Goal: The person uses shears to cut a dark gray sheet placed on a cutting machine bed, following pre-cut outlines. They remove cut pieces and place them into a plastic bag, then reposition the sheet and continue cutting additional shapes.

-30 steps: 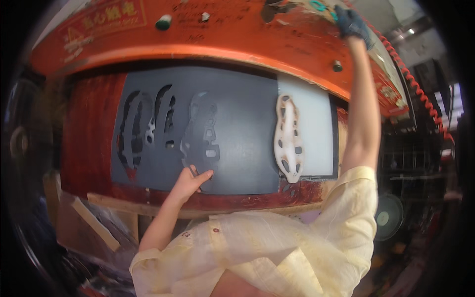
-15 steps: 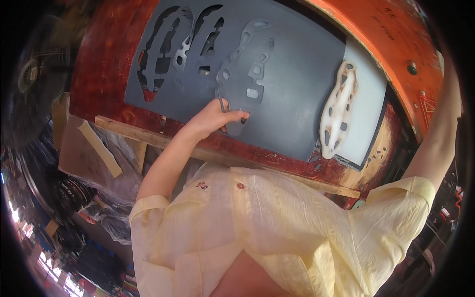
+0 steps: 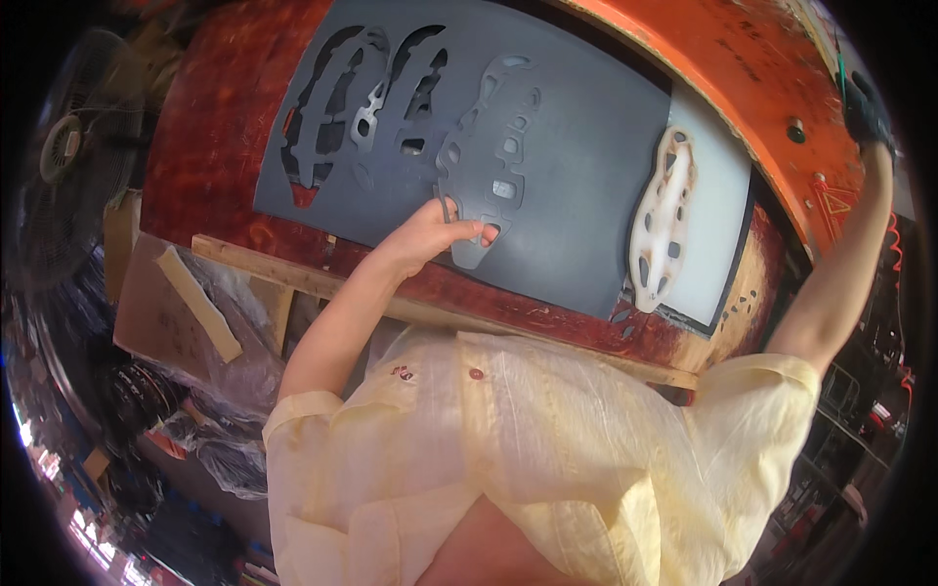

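Note:
My left hand (image 3: 442,236) pinches the near end of a long grey cut-out (image 3: 471,256) pierced with several holes, thumb and fingers at a hole there. The piece lies over a dark grey sheet (image 3: 576,195). At the upper right, my right arm reaches up beside an orange machine, and my right hand (image 3: 866,115) is a dark shape at the picture's rim. Whether that is a glove or a dark thing held, I cannot make out, and its fingers do not show. A pale, brown-edged die-like form (image 3: 662,220) of similar outline rests right of the cut-out.
The sheet's left part has openings (image 3: 322,127) of the same curved outline. Under the pale form is a white board (image 3: 718,195). The orange machine body (image 3: 752,98) curves along the far right. A red-brown table (image 3: 210,127) has a wooden strip (image 3: 254,269) along its near edge.
My right hand has come into view at the upper right rim. The near end of the cut-out stays in my left hand, and the whole view has shifted slightly.

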{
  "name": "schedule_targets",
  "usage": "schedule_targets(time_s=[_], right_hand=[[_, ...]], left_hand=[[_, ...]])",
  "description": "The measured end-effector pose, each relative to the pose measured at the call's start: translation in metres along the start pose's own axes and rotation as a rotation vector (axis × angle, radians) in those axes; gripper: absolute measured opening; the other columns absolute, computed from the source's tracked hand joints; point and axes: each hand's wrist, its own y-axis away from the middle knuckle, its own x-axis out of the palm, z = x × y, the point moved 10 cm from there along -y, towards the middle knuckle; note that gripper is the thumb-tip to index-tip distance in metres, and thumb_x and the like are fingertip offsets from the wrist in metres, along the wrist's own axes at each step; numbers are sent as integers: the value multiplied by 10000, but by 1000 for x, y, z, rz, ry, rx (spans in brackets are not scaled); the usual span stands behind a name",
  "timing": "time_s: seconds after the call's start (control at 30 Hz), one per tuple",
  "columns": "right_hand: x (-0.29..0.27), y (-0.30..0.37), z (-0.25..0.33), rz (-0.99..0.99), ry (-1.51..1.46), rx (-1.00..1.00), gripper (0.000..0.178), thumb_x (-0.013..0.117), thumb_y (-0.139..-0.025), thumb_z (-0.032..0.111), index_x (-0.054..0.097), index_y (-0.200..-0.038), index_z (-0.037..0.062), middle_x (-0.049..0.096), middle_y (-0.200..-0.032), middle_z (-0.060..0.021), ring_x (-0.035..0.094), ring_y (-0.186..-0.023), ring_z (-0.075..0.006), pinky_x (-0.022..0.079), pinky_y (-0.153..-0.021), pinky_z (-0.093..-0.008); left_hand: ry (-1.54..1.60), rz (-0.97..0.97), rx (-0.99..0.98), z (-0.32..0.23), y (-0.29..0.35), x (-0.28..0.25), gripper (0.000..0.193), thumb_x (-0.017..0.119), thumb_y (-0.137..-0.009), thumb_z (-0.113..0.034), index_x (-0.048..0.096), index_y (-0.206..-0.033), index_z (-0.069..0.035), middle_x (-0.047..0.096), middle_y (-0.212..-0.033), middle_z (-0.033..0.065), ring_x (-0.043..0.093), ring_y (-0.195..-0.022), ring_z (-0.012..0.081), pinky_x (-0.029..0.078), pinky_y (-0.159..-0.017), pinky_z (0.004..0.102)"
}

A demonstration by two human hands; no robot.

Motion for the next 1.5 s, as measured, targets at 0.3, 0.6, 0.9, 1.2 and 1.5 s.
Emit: schedule_targets(time_s=[0.3,0.6,0.9,1.2,1.5], right_hand=[[293,326,-38,272,345,37,521,715,-710,371,574,-1145,119,636,-952,-154,627,-888,-302,488,-790,-410],[282,338,-11,159,430,228,621,782,-575,389,583,-1059,54,631,-964,-169,616,-903,-320,482,-776,-406],[271,403,22,-13,387,337,410,695,-735,389,585,-954,60,614,-902,-167,609,-842,-352,466,-732,-445],[296,418,71,-98,312,-85,369,694,-705,395,610,-876,78,591,-799,-117,584,-718,-347,464,-627,-451],[313,411,43,-113,287,109,266,650,-788,309,585,-837,56,599,-739,-111,597,-647,-283,465,-568,-399]], left_hand=[[51,190,-198,11,-7,2,288,518,-931,-138,527,-1171,20,632,-1077,95,603,-1004,194,514,-838,375],[96,282,-195,10,-11,6,322,485,-925,-75,456,-1226,34,602,-1138,130,608,-990,226,526,-826,388],[242,241,-226,8,-7,9,318,472,-925,-55,446,-1224,51,604,-1117,153,604,-1001,233,512,-881,387],[-11,238,-129,9,-11,2,218,520,-911,-101,569,-1069,40,616,-1045,111,612,-965,209,539,-802,387],[-99,201,-187,17,-13,-2,270,552,-909,-118,512,-1144,10,616,-1053,102,618,-965,196,542,-816,370]])
